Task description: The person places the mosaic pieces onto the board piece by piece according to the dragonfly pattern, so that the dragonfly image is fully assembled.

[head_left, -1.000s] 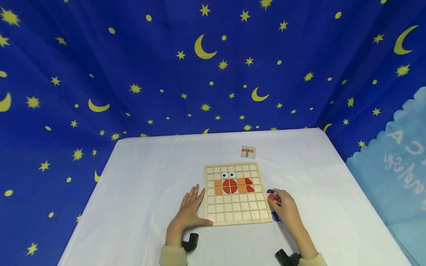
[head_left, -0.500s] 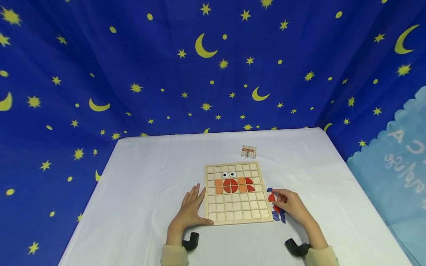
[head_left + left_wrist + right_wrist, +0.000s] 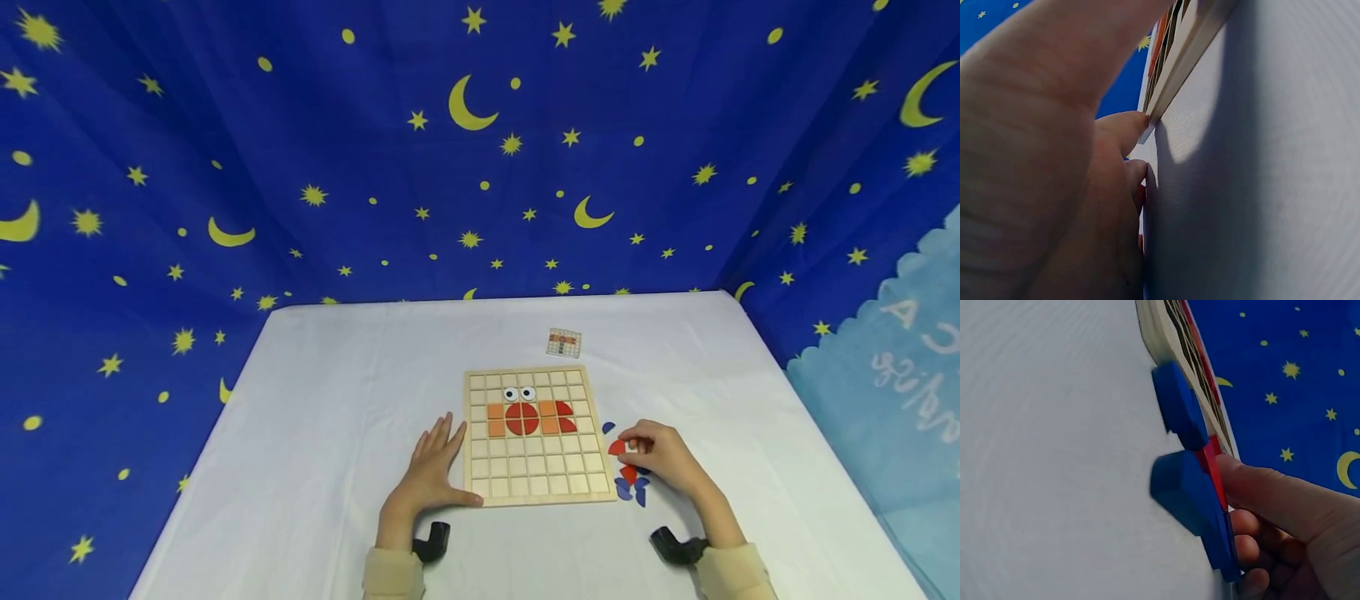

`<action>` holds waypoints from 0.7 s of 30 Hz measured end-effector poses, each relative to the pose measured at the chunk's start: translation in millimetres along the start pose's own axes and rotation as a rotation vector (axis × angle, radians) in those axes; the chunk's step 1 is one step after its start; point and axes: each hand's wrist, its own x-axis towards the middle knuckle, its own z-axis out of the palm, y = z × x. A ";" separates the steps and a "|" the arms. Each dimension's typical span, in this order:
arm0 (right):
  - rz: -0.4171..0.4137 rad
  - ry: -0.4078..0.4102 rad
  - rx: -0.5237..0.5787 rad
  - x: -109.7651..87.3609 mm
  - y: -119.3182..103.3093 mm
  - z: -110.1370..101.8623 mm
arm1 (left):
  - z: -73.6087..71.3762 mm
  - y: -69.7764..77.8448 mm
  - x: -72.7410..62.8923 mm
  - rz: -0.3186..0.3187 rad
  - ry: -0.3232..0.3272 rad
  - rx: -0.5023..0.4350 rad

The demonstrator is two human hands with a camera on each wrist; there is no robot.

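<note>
My left hand (image 3: 431,475) lies with spread, mostly straight fingers at the left side of a wooden grid board (image 3: 528,467). Its thumb touches the lower left corner and its index fingertip meets the left edge. On the board, orange squares (image 3: 496,418), a red circle of quarter tiles (image 3: 522,419), two more red tiles (image 3: 565,417) and two eye tiles (image 3: 519,393) form a figure. Right of the board, my right hand (image 3: 663,454) pinches a red quarter-circle tile (image 3: 617,447) between thumb and index finger. Beneath it lie another red tile (image 3: 628,475) and blue tiles (image 3: 1188,487).
A small pattern card (image 3: 564,342) lies behind the board on the white-covered table (image 3: 360,375). A single blue tile (image 3: 608,427) sits near the board's right edge. Blue star-patterned cloth (image 3: 375,167) hangs behind and at the sides.
My right hand has shifted right and slightly back, uncovering more red and blue tiles. The red tile at its fingertips has turned slightly. The left hand keeps its place at the board.
</note>
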 end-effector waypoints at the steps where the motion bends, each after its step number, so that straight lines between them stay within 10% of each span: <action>1: 0.016 0.008 -0.006 0.2 0.0 -0.4 | 0.2 -0.5 0.1 0.000 -0.001 0.007; 11: -0.095 0.102 -0.031 29.3 -32.8 6.2 | -3.3 -0.5 0.2 -0.008 -0.005 0.017; 21: -0.145 0.015 0.056 76.9 -82.6 61.3 | -1.3 -2.8 0.3 0.021 -0.006 0.036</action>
